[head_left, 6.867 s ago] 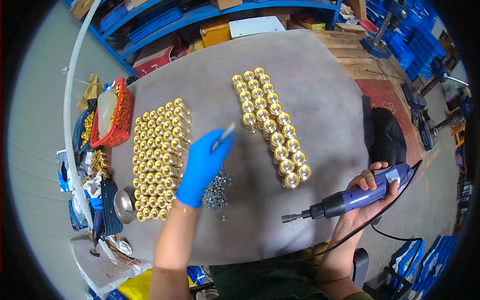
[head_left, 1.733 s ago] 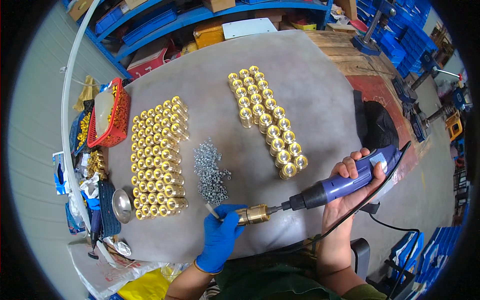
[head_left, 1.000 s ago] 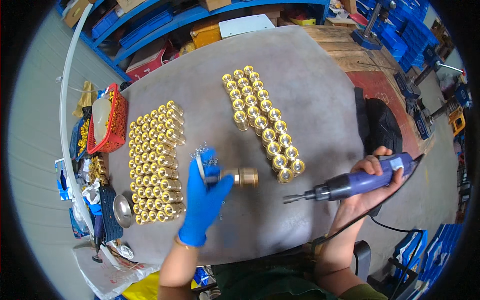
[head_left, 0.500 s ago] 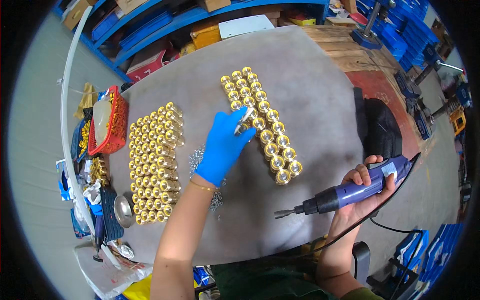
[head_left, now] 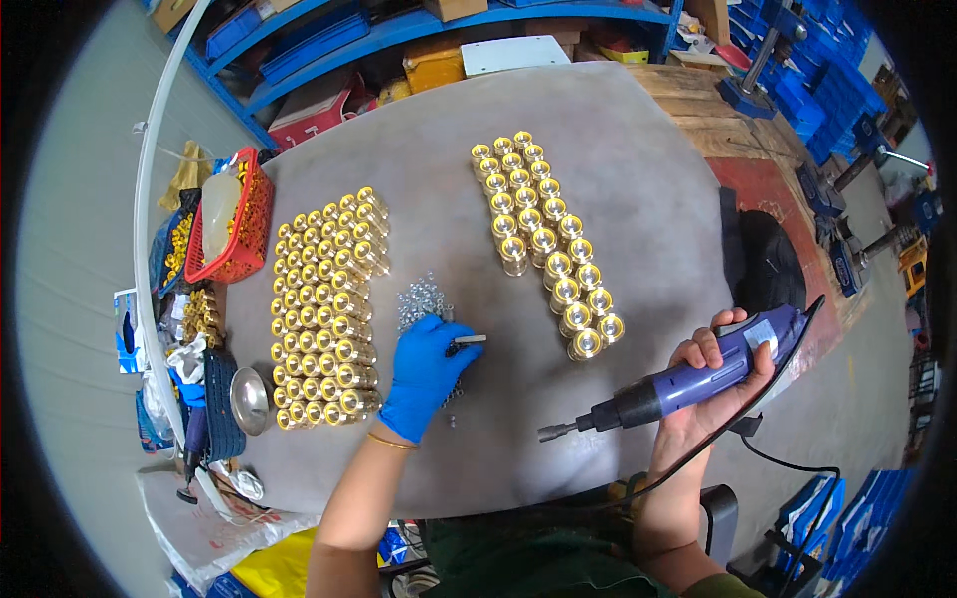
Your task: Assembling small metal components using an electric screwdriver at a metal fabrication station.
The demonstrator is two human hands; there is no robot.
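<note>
In a blue glove, my left hand (head_left: 427,374) is closed over the loose pile of small silver nuts (head_left: 421,302). A slim, flat grey metal piece (head_left: 471,339) sticks out from between its thumb and fingers; its other end is hidden. My bare right hand (head_left: 720,374) grips a purple electric screwdriver (head_left: 688,387), whose socket tip points left above the table's near side. Brass fittings with yellow rims stand in two groups: a large block (head_left: 321,309) left of the nuts, and a slanting group of rows (head_left: 543,239) beyond and between my hands.
A red basket (head_left: 249,224) of small brass parts stands at the table's left edge, near a round metal dish (head_left: 249,401). The screwdriver's black cable (head_left: 698,448) runs past my right forearm. Blue shelving (head_left: 369,45) lies beyond the grey table (head_left: 638,149); bench presses (head_left: 748,95) stand far right.
My left hand has moved from the slanting group of fittings back toward me, down to the nuts, still pinching the slim piece. The screwdriver stays in my right hand. The view has shifted slightly.
</note>
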